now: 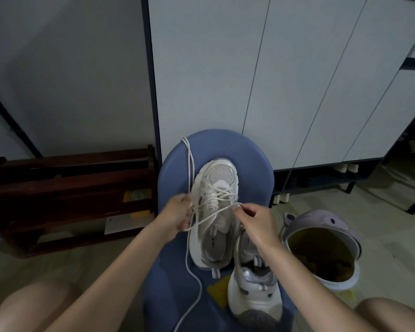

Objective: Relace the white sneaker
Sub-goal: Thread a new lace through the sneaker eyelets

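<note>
Blue padded stool (175, 291) carries it all: at its near right edge a second sneaker (254, 293) lies toe toward the camera. Mid-seat, the white sneaker (213, 212) runs lengthwise, mesh toe pointing at the far edge. The left hand (177, 213) grips the round white lace (189, 168), which loops to the far edge; the right hand (255, 219) pinches a strand over the tongue.
</note>
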